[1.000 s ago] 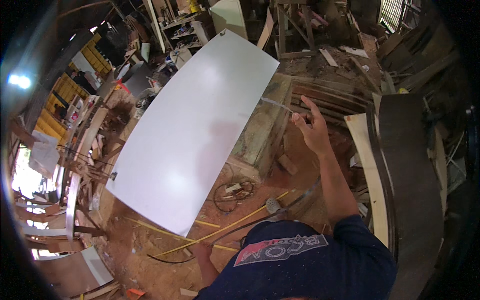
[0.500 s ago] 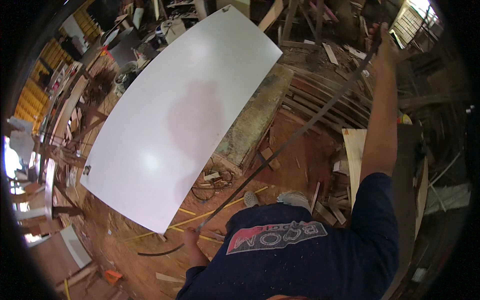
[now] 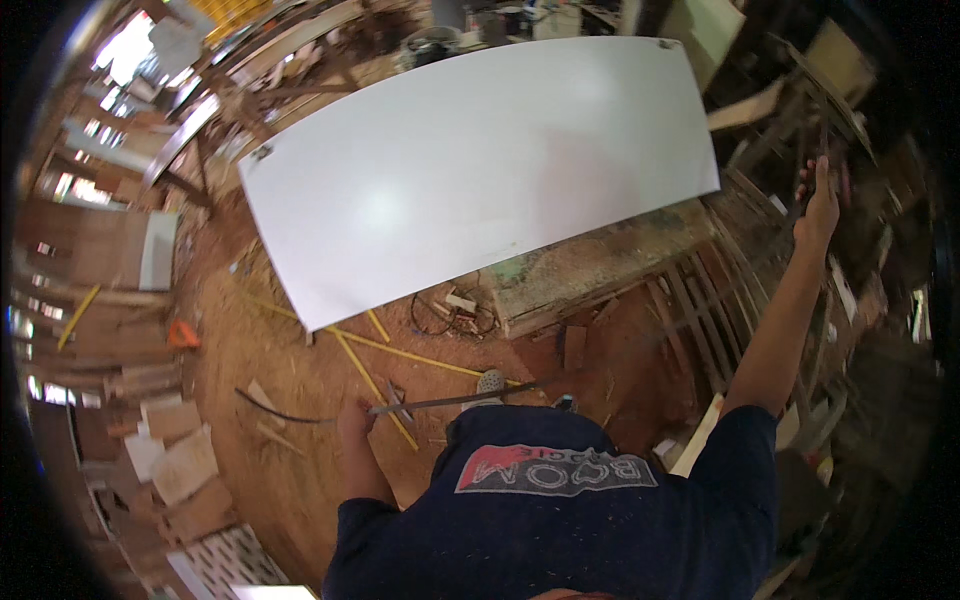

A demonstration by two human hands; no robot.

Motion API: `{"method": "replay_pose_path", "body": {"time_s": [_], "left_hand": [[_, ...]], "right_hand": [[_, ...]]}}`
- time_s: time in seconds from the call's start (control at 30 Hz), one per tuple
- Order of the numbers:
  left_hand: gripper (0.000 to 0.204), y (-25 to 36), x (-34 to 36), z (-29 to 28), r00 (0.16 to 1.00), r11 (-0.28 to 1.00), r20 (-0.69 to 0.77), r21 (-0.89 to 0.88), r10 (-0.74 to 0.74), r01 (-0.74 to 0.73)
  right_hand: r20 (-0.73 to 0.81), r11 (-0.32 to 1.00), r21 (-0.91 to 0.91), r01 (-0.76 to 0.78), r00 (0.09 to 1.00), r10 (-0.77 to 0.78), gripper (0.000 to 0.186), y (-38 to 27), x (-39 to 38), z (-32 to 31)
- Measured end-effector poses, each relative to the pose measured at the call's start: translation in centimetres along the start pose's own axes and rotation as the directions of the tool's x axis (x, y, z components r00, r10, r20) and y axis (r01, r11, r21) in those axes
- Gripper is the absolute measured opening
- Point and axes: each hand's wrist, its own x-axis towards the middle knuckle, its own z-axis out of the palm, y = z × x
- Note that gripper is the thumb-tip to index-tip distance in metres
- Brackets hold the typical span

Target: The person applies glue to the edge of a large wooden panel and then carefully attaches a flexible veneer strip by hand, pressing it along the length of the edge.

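While a white panel (image 3: 480, 190) is lying across a worn bench (image 3: 610, 262) and overhanging its left end, a person in a dark blue shirt (image 3: 610, 540) is holding a long dark strip (image 3: 450, 401) on the bench's near side. Low, out past the bench's near left corner, the left hand (image 3: 357, 417) is curling closed around the strip, a short tail sticking out beyond it. Raised past the bench's right end, the right hand (image 3: 818, 205) is gripping the strip's other stretch, which is blurring midway. Yellow strips (image 3: 430, 357) are lying on the dirt floor (image 3: 265, 510).
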Motion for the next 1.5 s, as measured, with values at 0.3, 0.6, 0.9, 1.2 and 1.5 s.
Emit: {"method": "replay_pose_path", "body": {"time_s": [0.3, 0.6, 0.9, 1.2, 1.5], "left_hand": [[0.023, 4.3, -11.5, -1.7, 0.967, 0.97, -0.085, -0.01, -0.241, 0.241], [0.028, 8.2, -16.8, -3.0, 0.942, 0.945, -0.075, -0.039, -0.326, 0.324], [0.026, 8.4, -14.4, -1.6, 0.943, 0.942, -0.022, -0.061, -0.332, 0.33], [0.025, 8.1, -13.5, -1.0, 0.955, 0.952, -0.055, -0.117, -0.291, 0.283], [0.028, 6.7, -11.7, -0.8, 0.962, 0.971, -0.136, -0.075, -0.236, 0.227]], "right_hand": [[0.147, 0.999, -0.022, -0.041, 0.988, 0.043, 0.046, 7.9, 5.4, 4.2], [0.299, 0.998, -0.004, -0.062, 0.952, 0.061, 0.042, 11.2, 5.7, 7.0], [0.369, 1.0, -0.022, -0.019, 0.929, 0.025, 0.045, 12.4, 3.4, 9.7], [0.368, 1.0, -0.028, 0.001, 0.93, 0.009, 0.049, 11.5, 0.7, 9.9], [0.316, 0.997, 0.052, -0.05, 0.948, 0.031, 0.038, 13.0, 2.2, 7.5]]}}
